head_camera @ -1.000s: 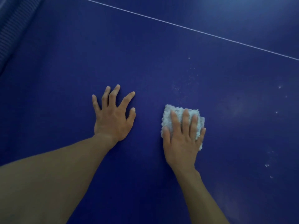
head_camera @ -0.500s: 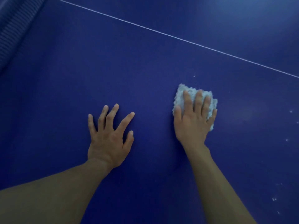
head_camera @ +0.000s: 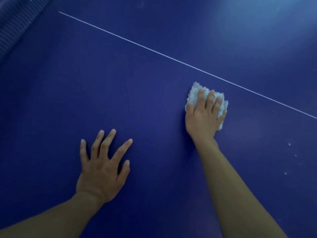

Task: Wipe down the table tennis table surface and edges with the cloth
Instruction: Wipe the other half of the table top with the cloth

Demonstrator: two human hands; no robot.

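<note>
The right hand [head_camera: 204, 115] presses flat, fingers straight, on the cloth [head_camera: 194, 93], which sits just short of the line [head_camera: 154, 50] on the tabletop [head_camera: 137, 83]. The left hand [head_camera: 101, 170] lies splayed, holding nothing. Specks [head_camera: 289, 144] lie to the cloth's right, nearer the right hand.

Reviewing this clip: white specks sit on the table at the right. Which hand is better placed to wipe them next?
Likely right. The right hand presses the cloth flat on the table, and the specks lie on its side. The left hand rests bare on the surface, farther from them.
</note>
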